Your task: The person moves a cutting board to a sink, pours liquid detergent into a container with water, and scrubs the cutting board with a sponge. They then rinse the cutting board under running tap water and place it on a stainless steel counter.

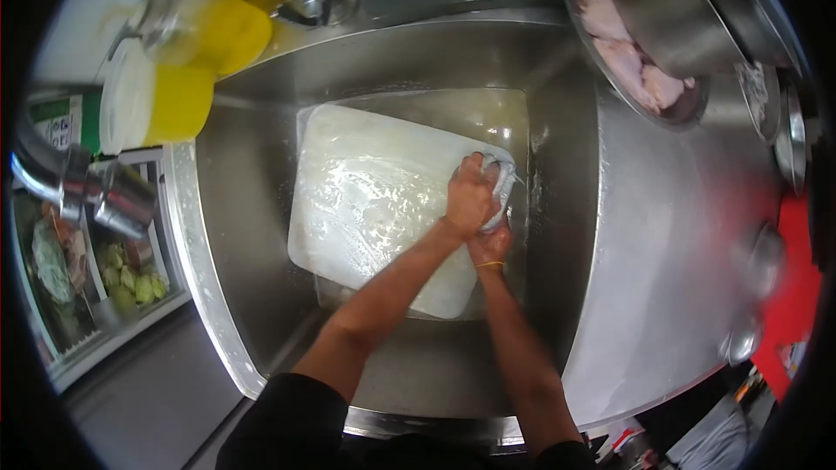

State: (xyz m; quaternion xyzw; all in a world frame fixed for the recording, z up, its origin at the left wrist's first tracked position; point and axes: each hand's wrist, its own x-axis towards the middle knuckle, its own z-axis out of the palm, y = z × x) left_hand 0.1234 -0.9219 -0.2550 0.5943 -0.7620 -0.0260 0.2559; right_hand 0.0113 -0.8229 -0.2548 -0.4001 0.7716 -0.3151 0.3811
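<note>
A large white board (pixel 374 200), wet and soapy on top, lies tilted across the bottom of the steel sink (pixel 252 209). At its right end is a bunched grey-white cloth (pixel 505 176). My left hand (pixel 471 196) is closed on the cloth, its fingers curled over it. Just below, my right hand (pixel 492 242), with a yellow band at the wrist, is closed round the cloth's lower end. Its fingers are partly hidden. The two hands are close together, over the board's right edge.
A chrome spout (pixel 122 196) juts in at left. Tubs with yellow bands, one white (pixel 157 96), stand on the back-left rim. A metal bowl of raw chicken (pixel 623 52) sits back right, beside a steel counter (pixel 670 209). Left is a case of vegetables (pixel 131 274).
</note>
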